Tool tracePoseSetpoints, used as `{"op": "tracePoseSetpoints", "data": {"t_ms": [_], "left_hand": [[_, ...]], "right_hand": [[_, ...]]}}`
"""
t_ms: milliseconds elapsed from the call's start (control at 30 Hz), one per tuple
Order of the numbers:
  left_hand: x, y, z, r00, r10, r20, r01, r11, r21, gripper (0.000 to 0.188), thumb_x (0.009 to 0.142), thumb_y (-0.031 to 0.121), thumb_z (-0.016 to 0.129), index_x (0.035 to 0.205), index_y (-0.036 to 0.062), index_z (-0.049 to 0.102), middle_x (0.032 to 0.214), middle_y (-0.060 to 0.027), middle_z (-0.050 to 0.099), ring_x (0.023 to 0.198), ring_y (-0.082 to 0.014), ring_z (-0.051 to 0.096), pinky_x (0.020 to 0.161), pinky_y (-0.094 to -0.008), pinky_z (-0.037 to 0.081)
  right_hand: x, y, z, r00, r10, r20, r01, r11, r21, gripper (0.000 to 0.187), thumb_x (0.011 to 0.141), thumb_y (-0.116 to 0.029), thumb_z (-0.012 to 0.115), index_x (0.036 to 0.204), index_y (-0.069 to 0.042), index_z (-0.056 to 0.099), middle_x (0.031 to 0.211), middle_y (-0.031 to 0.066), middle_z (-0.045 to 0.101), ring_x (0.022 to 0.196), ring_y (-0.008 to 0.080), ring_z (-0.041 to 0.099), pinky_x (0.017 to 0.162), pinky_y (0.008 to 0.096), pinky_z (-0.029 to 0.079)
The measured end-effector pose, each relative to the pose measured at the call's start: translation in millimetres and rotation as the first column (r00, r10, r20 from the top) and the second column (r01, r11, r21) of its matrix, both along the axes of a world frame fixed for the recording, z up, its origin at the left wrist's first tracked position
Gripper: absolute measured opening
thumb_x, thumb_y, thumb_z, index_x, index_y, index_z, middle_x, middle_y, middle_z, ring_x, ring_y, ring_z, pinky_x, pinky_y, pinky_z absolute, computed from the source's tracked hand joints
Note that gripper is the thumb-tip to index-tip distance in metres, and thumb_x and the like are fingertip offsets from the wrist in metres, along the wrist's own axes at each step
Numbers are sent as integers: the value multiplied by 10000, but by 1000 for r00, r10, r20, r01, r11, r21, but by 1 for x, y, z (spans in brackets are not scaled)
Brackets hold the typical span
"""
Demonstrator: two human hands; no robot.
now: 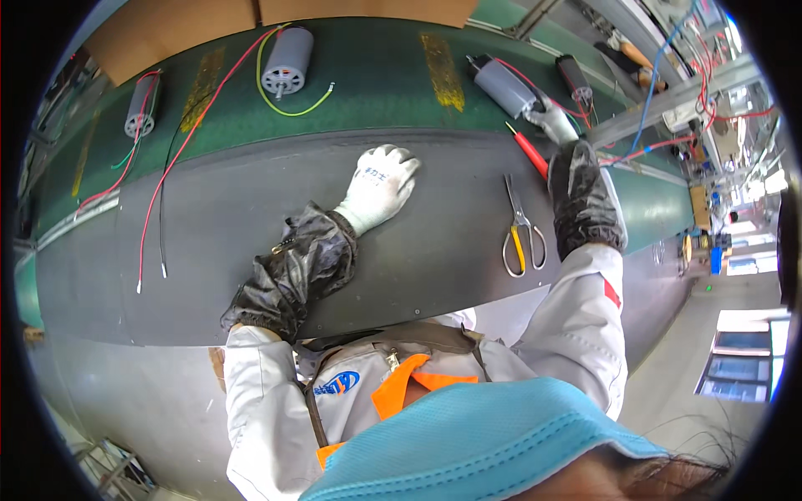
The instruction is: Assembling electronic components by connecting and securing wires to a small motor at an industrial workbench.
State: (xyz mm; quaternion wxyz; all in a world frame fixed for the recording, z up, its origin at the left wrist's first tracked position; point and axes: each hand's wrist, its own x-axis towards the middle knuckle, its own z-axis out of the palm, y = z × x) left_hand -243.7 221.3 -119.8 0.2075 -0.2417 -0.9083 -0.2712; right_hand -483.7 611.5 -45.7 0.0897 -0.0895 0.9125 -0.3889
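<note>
My left hand, in a white glove, rests on the dark grey work surface. Its fingers are curled in and nothing shows in them. On the far right, my gloved right hand is closed at the near end of a grey cylindrical electric motor; part of its fingers is hidden. That motor lies tilted on the green conveyor belt. Close to my right forearm are a red-handled pen-like tool and scissors with a yellow grip, both lying on the dark surface.
Another grey motor with red and yellow-green wires stands on the belt, and a smaller-looking one lies far left. A dark motor is at the right. Long red wires trail across the surface. Cardboard boxes line the far edge.
</note>
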Motion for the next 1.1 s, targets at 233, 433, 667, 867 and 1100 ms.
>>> {"op": "tracePoseSetpoints", "data": {"t_ms": [233, 433, 667, 867, 1100], "left_hand": [[-1, 2, -3, 998, 37, 60, -42, 996, 85, 268, 915, 201, 623, 1168, 134, 681, 1165, -71, 641, 1151, -303, 555, 978, -455, 436], [-11, 10, -7, 998, 8, 64, -24, 970, 244, 308, 922, 164, 613, 1223, 110, 647, 1199, -123, 627, 1162, -340, 553, 1007, -456, 437], [-21, -6, -10, 963, 265, -41, -202, 818, 539, 463, 950, 198, 635, 1366, 31, 520, 1315, -253, 535, 1241, -418, 493, 1070, -468, 409], [44, -29, 14, 995, 37, -91, -13, 966, 258, 306, 946, 136, 565, 1236, 67, 638, 1199, -179, 620, 1166, -381, 555, 1018, -472, 435], [115, -30, 30, 995, -22, 94, -17, 917, 398, 300, 940, 130, 574, 1223, 48, 631, 1250, -185, 614, 1181, -364, 560, 1040, -457, 435]], "right_hand": [[48, -68, -14, 907, 150, 393, 157, 747, -646, 306, 895, -78, 690, 1178, -52, 576, 876, 72, 670, 526, 109, 533, 445, 249, 414], [80, -148, -23, 895, -224, 385, 427, 679, -598, 413, 881, 11, 662, 1185, -155, 438, 738, 53, 596, 472, 93, 478, 359, 258, 328], [249, -201, -8, 962, -50, 269, 216, 742, -635, 934, 855, 125, 616, 1619, -135, 146, 898, 60, 710, 629, 107, 603, 584, 235, 500], [373, -196, 17, 895, 425, 136, -405, 901, -154, 587, 863, -120, 668, 1434, -171, 539, 1028, 124, 686, 945, 348, 651, 838, 431, 536], [320, -221, 12, 622, 549, -559, -280, 822, 495, 568, 813, -164, 671, 1369, -139, 558, 944, 79, 696, 880, 294, 658, 827, 417, 527]]}}
